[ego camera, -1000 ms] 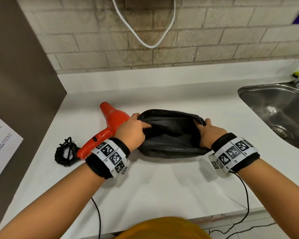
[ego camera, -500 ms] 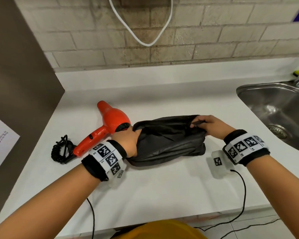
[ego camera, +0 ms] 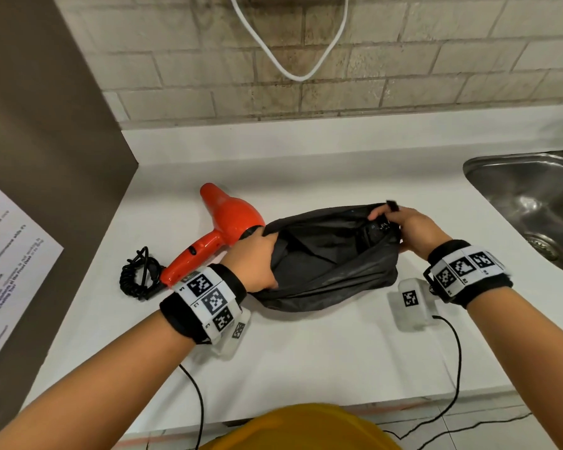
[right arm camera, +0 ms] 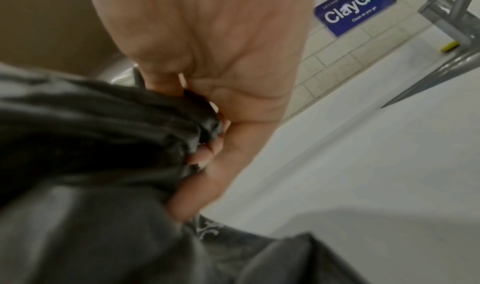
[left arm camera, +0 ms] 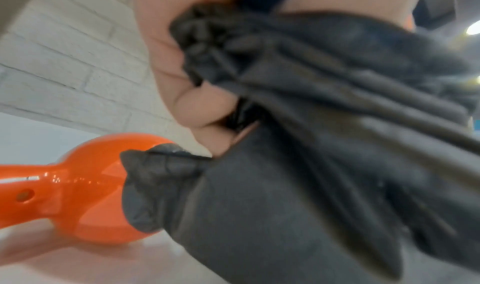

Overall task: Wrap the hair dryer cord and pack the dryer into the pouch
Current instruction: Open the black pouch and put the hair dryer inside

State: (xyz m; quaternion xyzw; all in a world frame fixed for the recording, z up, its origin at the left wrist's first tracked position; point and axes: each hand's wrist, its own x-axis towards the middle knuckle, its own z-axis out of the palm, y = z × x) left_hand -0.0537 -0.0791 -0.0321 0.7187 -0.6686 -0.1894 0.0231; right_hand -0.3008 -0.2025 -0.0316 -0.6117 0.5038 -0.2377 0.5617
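A black fabric pouch (ego camera: 332, 264) lies on the white counter, its mouth spread upward between both hands. My left hand (ego camera: 257, 258) grips the pouch's left rim, bunched fabric (left arm camera: 207, 48) caught in its curled fingers. My right hand (ego camera: 403, 227) pinches the right rim (right arm camera: 202, 124), where a small black tab sticks up. The orange hair dryer (ego camera: 221, 228) rests just left of the pouch, nozzle pointing away, its body (left arm camera: 85, 185) touching the pouch's corner. Its coiled black cord (ego camera: 139, 276) sits bundled at the handle's end.
A steel sink (ego camera: 530, 203) is sunk into the counter at the right. A brown panel (ego camera: 46, 157) with a printed sheet walls off the left. A white cable (ego camera: 293, 60) hangs on the brick wall behind. Thin black wires trail from my wrists over the counter's front edge.
The pouch's mouth was wide, then pulled flat, and is now spread again. My right hand moved up to the right rim; the left kept its hold.
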